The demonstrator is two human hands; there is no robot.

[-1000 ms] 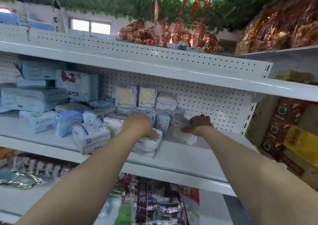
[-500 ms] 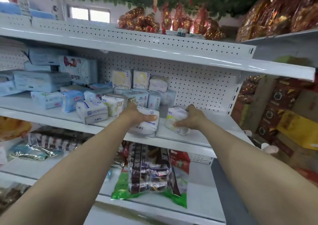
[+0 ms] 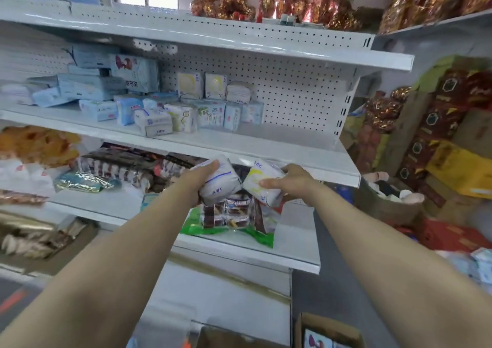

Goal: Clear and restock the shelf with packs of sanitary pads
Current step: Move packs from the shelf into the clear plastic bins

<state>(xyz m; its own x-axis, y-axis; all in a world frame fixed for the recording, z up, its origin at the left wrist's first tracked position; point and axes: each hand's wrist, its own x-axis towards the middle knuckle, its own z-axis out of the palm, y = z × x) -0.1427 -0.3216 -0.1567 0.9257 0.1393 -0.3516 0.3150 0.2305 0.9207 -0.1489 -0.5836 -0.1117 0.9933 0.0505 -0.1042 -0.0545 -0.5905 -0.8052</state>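
My left hand grips a white pad pack with blue lettering. My right hand grips a white pad pack with a yellow print. Both packs are held in the air just below the front lip of the white middle shelf, side by side and almost touching. Several more pad packs in white, blue and yellow stand and lie on that shelf, bunched at its left and middle. The shelf's right end shows bare board.
A lower shelf holds dark snack bags and a green bag. Red and yellow boxes are stacked at the right beside a basket. An open cardboard box sits on the floor below. Foil-wrapped goods line the top shelf.
Both hands have lifted their packs off the middle shelf and drawn them down and toward me, below the shelf's front edge. The view has tilted downward.
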